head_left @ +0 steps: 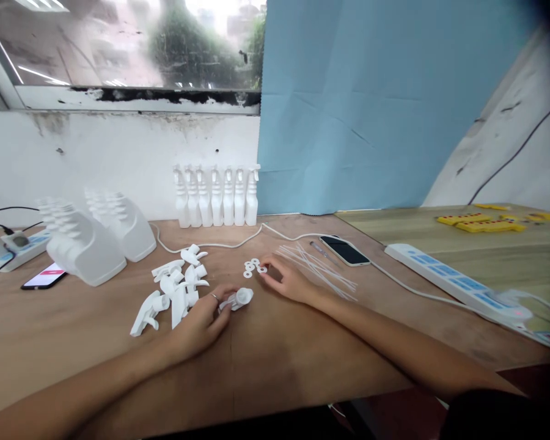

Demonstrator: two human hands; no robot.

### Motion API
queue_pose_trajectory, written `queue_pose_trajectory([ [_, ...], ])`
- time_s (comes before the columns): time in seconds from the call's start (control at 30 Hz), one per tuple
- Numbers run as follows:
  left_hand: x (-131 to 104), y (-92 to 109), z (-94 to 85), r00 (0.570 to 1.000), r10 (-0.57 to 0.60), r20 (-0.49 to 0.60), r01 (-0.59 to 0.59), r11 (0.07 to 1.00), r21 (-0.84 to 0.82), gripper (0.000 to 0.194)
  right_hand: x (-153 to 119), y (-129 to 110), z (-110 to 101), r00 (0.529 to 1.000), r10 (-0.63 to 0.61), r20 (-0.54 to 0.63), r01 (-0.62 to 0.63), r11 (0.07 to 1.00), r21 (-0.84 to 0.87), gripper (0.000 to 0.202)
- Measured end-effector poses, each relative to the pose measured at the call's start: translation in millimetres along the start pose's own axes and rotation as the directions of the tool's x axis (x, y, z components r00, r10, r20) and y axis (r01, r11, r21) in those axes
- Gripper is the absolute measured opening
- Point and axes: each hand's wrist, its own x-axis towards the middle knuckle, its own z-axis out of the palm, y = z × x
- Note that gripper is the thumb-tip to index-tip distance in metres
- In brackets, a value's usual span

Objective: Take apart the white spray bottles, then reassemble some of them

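Note:
My left hand (208,318) is closed round a white spray head (242,297), whose round open collar faces right. Beyond it, my right hand (279,278) pinches a white ring washer (261,269) at the edge of a small group of washers (248,266) on the table. Several loose spray heads (178,287) lie in a pile left of my left hand. Thin white tubes (318,269) are spread out to the right of my right hand.
Assembled spray bottles (217,198) stand by the wall; more white bottles (82,244) lie at the left. A phone (344,250), a pen (321,249) and a power strip (458,284) are on the right. Another phone (44,277) lies far left. A white cable (220,245) crosses behind.

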Motion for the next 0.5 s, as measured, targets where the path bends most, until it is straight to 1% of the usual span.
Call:
queue_pose_trajectory([
  [0.07, 1.4, 0.9, -1.3, 1.000, -0.007, 0.006, 0.008, 1.000, -0.020, 0.035, -0.2, -16.6, 2.0, 1.000, -0.011, -0.013, 0.012, 0.997, 0.082, 0.012],
  [0.13, 2.0, 1.8, -0.5, 1.000, 0.016, 0.026, -0.015, 0.999, -0.032, 0.036, -1.0, -33.3, 3.7, 1.000, -0.018, 0.007, 0.017, 0.989, 0.146, 0.012],
  [0.27, 2.6, 0.9, 2.8, 0.997, 0.064, 0.044, -0.062, 0.997, -0.044, 0.040, -2.7, -58.3, 5.8, 0.995, -0.080, 0.054, 0.067, 0.976, 0.206, 0.013],
  [0.37, 3.8, 0.1, 3.8, 0.997, 0.069, 0.046, -0.066, 0.997, -0.044, 0.040, -3.1, -65.7, 6.2, 0.988, -0.119, 0.096, 0.096, 0.972, 0.216, 0.017],
  [0.5, 4.2, 2.3, 3.8, 0.998, 0.052, 0.033, -0.049, 0.995, -0.085, 0.038, -3.1, -65.2, 6.9, 0.988, -0.123, 0.096, 0.101, 0.973, 0.206, 0.019],
])
